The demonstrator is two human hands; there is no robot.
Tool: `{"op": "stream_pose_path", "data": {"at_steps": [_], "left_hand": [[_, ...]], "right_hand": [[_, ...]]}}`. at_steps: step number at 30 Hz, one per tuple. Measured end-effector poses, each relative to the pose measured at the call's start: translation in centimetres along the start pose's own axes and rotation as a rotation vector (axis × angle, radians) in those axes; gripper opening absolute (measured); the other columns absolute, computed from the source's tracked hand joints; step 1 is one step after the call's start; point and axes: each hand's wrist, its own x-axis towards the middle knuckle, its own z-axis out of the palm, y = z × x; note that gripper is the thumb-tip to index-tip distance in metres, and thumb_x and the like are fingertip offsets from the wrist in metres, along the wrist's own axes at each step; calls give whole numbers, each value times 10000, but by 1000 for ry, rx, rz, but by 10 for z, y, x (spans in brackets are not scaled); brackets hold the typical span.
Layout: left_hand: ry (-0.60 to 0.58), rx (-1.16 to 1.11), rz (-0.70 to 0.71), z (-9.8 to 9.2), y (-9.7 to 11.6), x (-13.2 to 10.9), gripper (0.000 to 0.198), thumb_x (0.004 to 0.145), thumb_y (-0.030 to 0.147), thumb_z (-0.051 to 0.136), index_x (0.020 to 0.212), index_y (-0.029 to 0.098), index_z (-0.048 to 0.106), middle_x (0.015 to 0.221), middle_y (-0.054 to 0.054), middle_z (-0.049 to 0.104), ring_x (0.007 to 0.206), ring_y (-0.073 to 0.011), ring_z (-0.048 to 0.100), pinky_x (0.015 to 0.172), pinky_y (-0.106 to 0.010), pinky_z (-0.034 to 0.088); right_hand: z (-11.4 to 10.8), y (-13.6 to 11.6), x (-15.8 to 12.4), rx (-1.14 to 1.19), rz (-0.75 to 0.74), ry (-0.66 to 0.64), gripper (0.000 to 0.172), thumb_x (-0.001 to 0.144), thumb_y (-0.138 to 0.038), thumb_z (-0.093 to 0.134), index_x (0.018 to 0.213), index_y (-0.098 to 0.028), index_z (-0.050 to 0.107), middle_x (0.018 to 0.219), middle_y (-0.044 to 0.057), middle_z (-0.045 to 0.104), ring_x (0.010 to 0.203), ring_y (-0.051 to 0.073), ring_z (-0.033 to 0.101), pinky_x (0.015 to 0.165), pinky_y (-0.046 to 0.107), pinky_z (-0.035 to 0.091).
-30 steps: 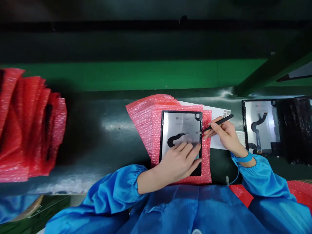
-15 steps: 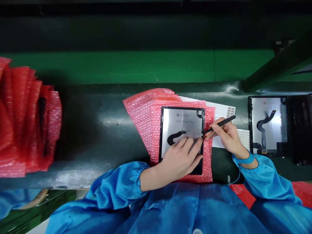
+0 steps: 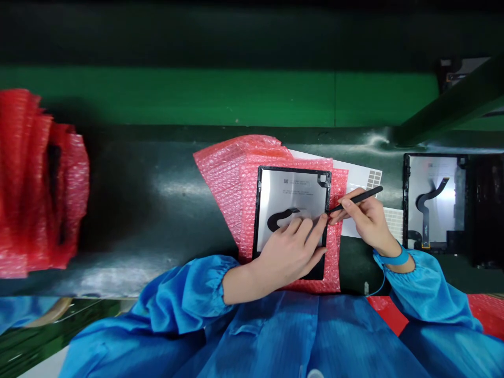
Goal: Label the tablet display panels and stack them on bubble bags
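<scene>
A tablet screen panel (image 3: 297,190) with a black frame and silver back lies face down on red bubble wrap (image 3: 225,178). My left hand (image 3: 289,244) rests across its lower half, fingers stretched out, the index fingertip at the panel's right edge. A black flex cable (image 3: 278,218) curves out beside those fingers, partly covered by them. Gripped in my right hand (image 3: 365,216) are slim black tweezers (image 3: 364,195), their tip touching or very near the right edge, close to my left index finger. What lies right at the tip is too small to make out.
White label sheets (image 3: 356,177) lie under the bubble wrap and to its right. Another screen panel (image 3: 435,205) with a flex cable sits farther right, beside dark parts. Red bubble-wrap bags (image 3: 43,184) are stacked at the left. A green beam (image 3: 452,107) slants over the back right.
The view has shifted slightly. Both hands keep nearly the same places; the left index fingertip sits a little nearer the tweezers' tip at the panel's right edge.
</scene>
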Motion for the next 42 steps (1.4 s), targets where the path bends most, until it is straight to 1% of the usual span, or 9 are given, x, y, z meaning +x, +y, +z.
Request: {"op": "stream_pose_path", "data": {"at_steps": [6,10,14,17,19,21,25,30,42], "left_hand": [[-86,-29,-6,-2,-4,1,625,1071,436,536,1529,11,519,1088,-173,707,985,-324,701,711,-424,601],[-131,11,12,-11,-3,4,646,1067,467,554,1515,1,540,1087,-173,707,961,-310,695,736,-411,597],[-77,-16,167,-16,16,16,600,1060,494,578,1404,8,648,1116,-173,733,977,-296,684,823,-404,578],[-85,-42,284,-10,36,30,664,1026,526,631,1448,13,633,1389,-215,692,1218,-343,648,1015,-447,540],[-113,-21,312,-2,46,38,765,987,564,677,1510,12,589,1594,-235,564,1399,-393,555,1137,-501,473],[-147,-6,308,8,52,43,868,958,629,694,1550,10,553,1680,-244,468,1472,-425,495,1186,-539,428],[-210,18,300,21,52,46,914,953,672,685,1571,15,534,1702,-256,432,1487,-432,484,1172,-544,429],[-235,31,308,20,50,46,849,982,649,652,1569,45,545,1709,-243,426,1484,-418,481,1161,-524,426],[-238,31,313,22,50,51,850,980,640,650,1574,42,538,1708,-237,432,1451,-409,502,1135,-516,441]], "right_hand": [[-7,-5,1,-7,0,67,405,947,-635,758,974,-257,615,710,11,763,616,217,789,636,373,707],[-34,-23,-16,-80,-101,239,351,968,-598,755,998,-263,653,753,34,795,615,239,795,599,386,698],[-60,-31,-45,-229,-141,366,254,1003,-513,750,1031,-265,700,788,44,813,655,237,808,626,375,699],[-71,-24,-65,-287,-99,388,212,1006,-481,756,1033,-277,707,763,36,805,697,246,819,649,370,702],[-75,-17,-77,-313,-62,384,215,1001,-487,760,1035,-282,705,754,33,801,688,251,816,648,377,704],[-77,-9,-85,-336,-29,385,222,1003,-492,756,1040,-280,701,758,34,802,677,252,813,653,388,706],[-79,3,-93,-332,9,400,225,1012,-491,741,1043,-274,692,774,41,806,698,248,815,673,391,707],[-81,12,-91,-340,-12,408,236,1014,-482,741,1060,-257,687,800,36,812,700,224,814,653,356,693],[-88,6,-87,-215,-11,431,289,974,-498,780,998,-225,688,731,26,793,576,216,779,564,334,669]]}}
